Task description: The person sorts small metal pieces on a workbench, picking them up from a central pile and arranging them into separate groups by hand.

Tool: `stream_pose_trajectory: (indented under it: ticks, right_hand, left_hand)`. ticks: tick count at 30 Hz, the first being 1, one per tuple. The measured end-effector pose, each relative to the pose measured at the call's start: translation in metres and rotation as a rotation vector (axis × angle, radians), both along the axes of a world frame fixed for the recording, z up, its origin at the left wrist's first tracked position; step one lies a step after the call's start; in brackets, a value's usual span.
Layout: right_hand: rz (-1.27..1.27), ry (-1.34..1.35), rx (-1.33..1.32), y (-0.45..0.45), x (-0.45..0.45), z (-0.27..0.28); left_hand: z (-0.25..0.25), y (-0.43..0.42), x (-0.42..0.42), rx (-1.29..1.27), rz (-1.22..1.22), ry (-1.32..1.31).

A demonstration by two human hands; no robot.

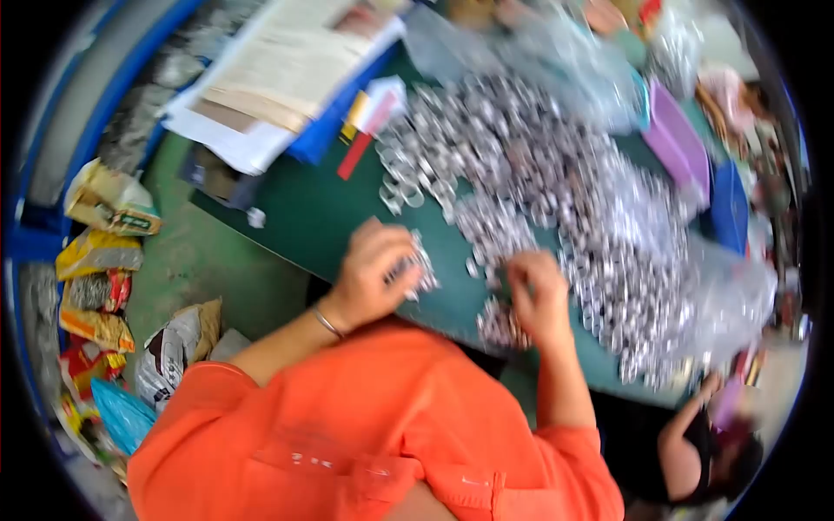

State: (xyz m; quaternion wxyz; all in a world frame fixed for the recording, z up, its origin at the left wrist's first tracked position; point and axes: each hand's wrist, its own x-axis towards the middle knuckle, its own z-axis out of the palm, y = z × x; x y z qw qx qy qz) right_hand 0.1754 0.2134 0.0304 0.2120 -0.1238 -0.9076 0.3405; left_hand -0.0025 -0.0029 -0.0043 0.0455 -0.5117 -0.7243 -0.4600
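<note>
My left hand (372,276) is curled at the near edge of the green table, its fingers bent around something dark and shiny that is mostly hidden. Against it lies a small heap of shiny metal pieces (424,269). Farther right, my right hand (540,295) has its fingertips drawn together; whatever is between them is too small and blurred to make out. It hovers by a mid-sized pile of small metal rings (495,233). Below that hand, at the table edge, sits another little pile of metal pieces (501,325).
A broad spread of metal rings (512,130) covers much of the table (295,217). Papers (269,78), a red strip (354,156), plastic bags (565,69) and a purple tray (676,143) surround it. Sacks (174,352) stand on the floor at left. Another person (695,443) is at lower right.
</note>
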Motion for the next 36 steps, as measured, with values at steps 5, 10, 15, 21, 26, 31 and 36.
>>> stream_pose_trajectory:
  ticks: [5,10,15,21,26,31,36]
  right_hand:
    - [-0.202,-0.089,-0.050,0.007,0.022,0.000]
    - [-0.159,-0.090,0.131,-0.016,0.007,-0.015]
    - [-0.029,-0.058,0.149,-0.004,0.007,-0.015]
    - [0.064,-0.100,-0.014,0.016,0.017,-0.004]
    - [0.132,-0.101,0.139,0.007,0.004,-0.007]
    - [0.108,-0.131,0.168,0.005,0.003,-0.005]
    - [0.164,-0.221,0.162,0.011,0.008,0.006]
  left_hand:
    - [-0.001,0.001,0.005,0.033,-0.002,-0.076]
    - [-0.002,0.003,0.002,0.049,0.008,-0.069]
    - [-0.002,0.003,0.003,0.051,0.010,-0.085]
    - [-0.001,0.002,0.003,0.047,-0.007,-0.081]
    - [-0.002,0.002,0.003,0.047,-0.019,-0.091]
    - [-0.002,0.001,0.003,0.036,-0.015,-0.096]
    - [-0.001,0.001,0.002,0.027,-0.021,-0.082]
